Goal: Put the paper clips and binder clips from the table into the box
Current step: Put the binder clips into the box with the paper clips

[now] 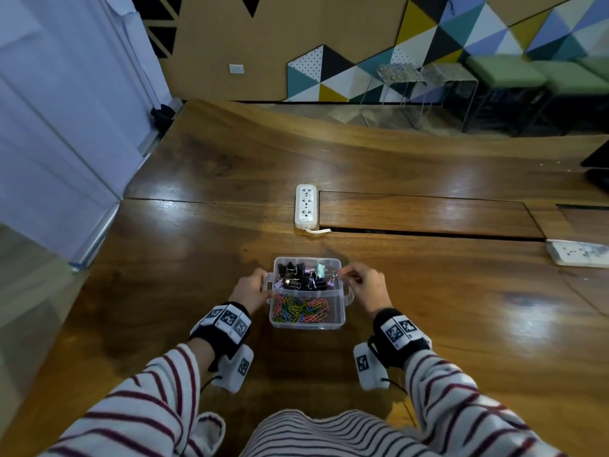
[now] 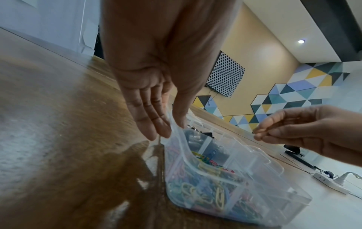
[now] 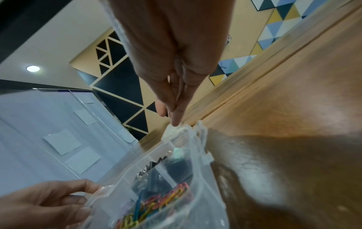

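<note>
A clear plastic divided box (image 1: 307, 319) sits on the brown wooden worktop (image 1: 164, 275) near its front edge. Black binder clips (image 1: 296, 275) fill its rear compartments, multicoloured paper clips (image 1: 301, 310) its front one. Behind it lies a white power strip (image 1: 305, 206); another white power strip (image 1: 578, 253) lies toward the right edge.

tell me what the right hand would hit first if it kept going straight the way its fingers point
Most likely the far right rim of the clear box: in the right wrist view the right hand has its fingertips almost on that corner. Depth is unclear, so contact may already exist.
</note>
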Motion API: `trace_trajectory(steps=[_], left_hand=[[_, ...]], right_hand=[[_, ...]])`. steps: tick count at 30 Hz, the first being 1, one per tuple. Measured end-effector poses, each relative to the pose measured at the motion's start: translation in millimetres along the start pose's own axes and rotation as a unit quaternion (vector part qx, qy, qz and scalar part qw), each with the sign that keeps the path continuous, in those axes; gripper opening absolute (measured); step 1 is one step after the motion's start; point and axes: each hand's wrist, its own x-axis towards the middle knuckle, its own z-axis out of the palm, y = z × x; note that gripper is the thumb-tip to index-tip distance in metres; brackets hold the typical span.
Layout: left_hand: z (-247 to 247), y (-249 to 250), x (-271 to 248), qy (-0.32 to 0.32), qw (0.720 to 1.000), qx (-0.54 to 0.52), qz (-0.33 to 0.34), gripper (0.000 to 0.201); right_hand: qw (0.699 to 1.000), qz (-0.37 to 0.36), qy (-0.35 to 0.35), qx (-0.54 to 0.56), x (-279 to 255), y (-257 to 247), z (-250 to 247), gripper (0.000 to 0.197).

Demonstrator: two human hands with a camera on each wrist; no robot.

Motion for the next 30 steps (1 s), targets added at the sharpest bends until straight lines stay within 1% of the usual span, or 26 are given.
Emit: trace_trajectory(steps=[2, 3, 5, 6, 7, 8, 9, 10, 11, 13, 15, 17, 18, 19, 20, 21, 22, 23, 24, 25, 26, 28, 30], left_hand=[[-1, 1, 0, -0.006, 1.000, -0.013, -0.011, 0.029], [-2, 1, 0, -0.013, 1.000, -0.018, -0.018, 0.030], [-3, 0, -1, -0.025, 0.999, -0.023, -0.026, 0.032], [-4, -2, -2, -0.027, 0.999, -0.024, -0.030, 0.032], [-5, -4, -3, -0.031, 0.999, -0.028, -0.035, 0.033], [-5, -6, -5, -0.036, 0.998, -0.035, -0.039, 0.035], [-5, -9, -8, -0.045, 0.997, -0.047, -0.041, 0.038], [-5, -12, -12, -0.055, 0.996, -0.064, -0.043, 0.040], [-5, -16, -17, -0.064, 0.993, -0.082, -0.047, 0.041], [-3, -23, -28, -0.081, 0.988, -0.117, -0.056, 0.041], [0, -31, -42, -0.099, 0.982, -0.152, -0.058, 0.037], [4, -38, -54, -0.105, 0.974, -0.190, -0.058, 0.034], [7, -41, -59, -0.104, 0.971, -0.208, -0.059, 0.034], [9, -43, -63, -0.102, 0.967, -0.223, -0.061, 0.034], [11, -44, -65, -0.101, 0.965, -0.234, -0.063, 0.034], [13, -45, -66, -0.099, 0.964, -0.239, -0.064, 0.033], [14, -46, -67, -0.098, 0.964, -0.240, -0.065, 0.033], [15, -46, -67, -0.098, 0.964, -0.238, -0.067, 0.032], [14, -46, -67, -0.099, 0.964, -0.236, -0.068, 0.031], [14, -46, -66, -0.101, 0.964, -0.235, -0.068, 0.030], [14, -45, -66, -0.103, 0.964, -0.237, -0.069, 0.030], [13, -45, -66, -0.103, 0.963, -0.238, -0.070, 0.031], [13, -45, -66, -0.100, 0.963, -0.239, -0.070, 0.031]], right_hand=[[1.000, 0.000, 0.005, -0.007, -2, 4, 0, 0.015], [1.000, 0.009, 0.024, -0.009, -2, 6, 1, 0.016], [0.996, 0.039, 0.066, -0.045, -1, 12, 4, 0.022], [0.993, 0.061, 0.057, -0.081, -3, 14, 5, 0.028], [0.990, 0.087, 0.023, -0.105, -5, 18, 8, 0.036], [0.988, 0.115, -0.027, -0.101, -9, 20, 10, 0.043], [0.985, 0.136, -0.075, -0.074, -14, 22, 14, 0.044], [0.981, 0.145, -0.114, -0.050, -20, 23, 18, 0.042], [0.980, 0.143, -0.134, -0.039, -26, 24, 22, 0.037], [0.981, 0.127, -0.140, -0.035, -36, 26, 27, 0.030], [0.981, 0.125, -0.145, -0.041, -42, 26, 29, 0.028], [0.981, 0.094, -0.139, -0.100, -47, 27, 31, 0.032], [0.977, 0.054, -0.109, -0.174, -50, 26, 32, 0.037], [0.965, -0.019, -0.066, -0.255, -54, 22, 33, 0.044], [0.947, -0.106, -0.045, -0.298, -59, 17, 36, 0.049], [0.936, -0.194, -0.054, -0.290, -65, 11, 41, 0.050], [0.920, -0.270, -0.097, -0.268, -71, 4, 47, 0.046], [0.902, -0.315, -0.161, -0.248, -76, -1, 54, 0.042], [0.881, -0.329, -0.233, -0.249, -81, -8, 61, 0.042], [0.862, -0.316, -0.292, -0.268, -84, -12, 66, 0.045], [0.853, -0.290, -0.323, -0.289, -85, -12, 71, 0.049], [0.853, -0.226, -0.345, -0.319, -85, -10, 71, 0.052], [0.852, -0.203, -0.343, -0.338, -87, -11, 66, 0.046]])
